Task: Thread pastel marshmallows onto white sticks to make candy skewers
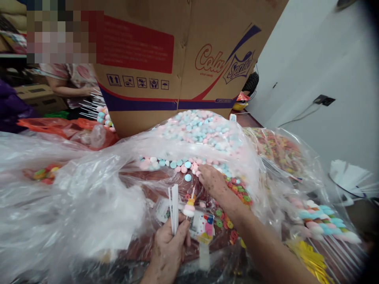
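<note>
1. At the far left, a co-worker's arm (63, 90) is resting behind a red bag (74, 127), and a bundle of filled sticks (102, 114) is poking out just beside it
2. Crumpled clear plastic (74, 197) is spreading over the left foreground, with a few coloured sweets showing through it
3. The left hand (168, 248) is sitting low in the middle, its fingers curled tight around a few white sticks (174, 205) standing upright
4. The same fist is also gripping a part-filled stick (189, 207), which is carrying a short stack of sweets and leaning slightly right above a small printed packet (203, 227)
5. A cardboard box (177, 59) is standing behind the heap of pastel sweets (198, 130), which is lying inside an opened clear bag, pink, blue and white mixed
6. The right hand (211, 179) is reaching palm down to the near edge of that heap, fingers bent and fingertips touching the sweets; whether they are pinching one cannot be told
7. Ring sweets (237, 189) in red, green and orange are lying under and beside the right wrist
8. Further right, finished sticks (322, 225) are lying together under plastic, near a strip of gold foil (308, 256)
</note>
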The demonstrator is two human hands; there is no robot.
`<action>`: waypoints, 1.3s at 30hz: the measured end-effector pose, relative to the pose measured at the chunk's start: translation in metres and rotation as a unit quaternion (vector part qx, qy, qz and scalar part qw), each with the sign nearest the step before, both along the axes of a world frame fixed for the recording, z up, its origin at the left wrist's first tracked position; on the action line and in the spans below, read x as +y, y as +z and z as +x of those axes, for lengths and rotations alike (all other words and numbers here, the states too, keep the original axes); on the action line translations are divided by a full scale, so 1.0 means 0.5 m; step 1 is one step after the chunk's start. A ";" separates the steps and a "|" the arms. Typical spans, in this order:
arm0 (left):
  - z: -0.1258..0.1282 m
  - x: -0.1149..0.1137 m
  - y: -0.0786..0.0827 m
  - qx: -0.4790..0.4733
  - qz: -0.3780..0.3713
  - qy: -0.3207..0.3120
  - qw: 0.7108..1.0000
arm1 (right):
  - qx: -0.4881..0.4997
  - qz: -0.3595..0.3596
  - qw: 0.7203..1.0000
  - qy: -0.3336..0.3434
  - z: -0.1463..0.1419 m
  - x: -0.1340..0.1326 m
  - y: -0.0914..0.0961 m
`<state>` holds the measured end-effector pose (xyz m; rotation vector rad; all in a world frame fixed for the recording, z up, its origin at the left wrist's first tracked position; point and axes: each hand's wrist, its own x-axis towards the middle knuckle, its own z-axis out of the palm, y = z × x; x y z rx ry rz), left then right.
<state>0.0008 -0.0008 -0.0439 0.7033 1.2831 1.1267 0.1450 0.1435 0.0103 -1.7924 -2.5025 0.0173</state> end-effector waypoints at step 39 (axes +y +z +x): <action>-0.004 0.002 0.026 -0.009 -0.012 -0.027 1.000 | 0.071 -0.028 0.993 0.089 0.045 -0.050 -0.027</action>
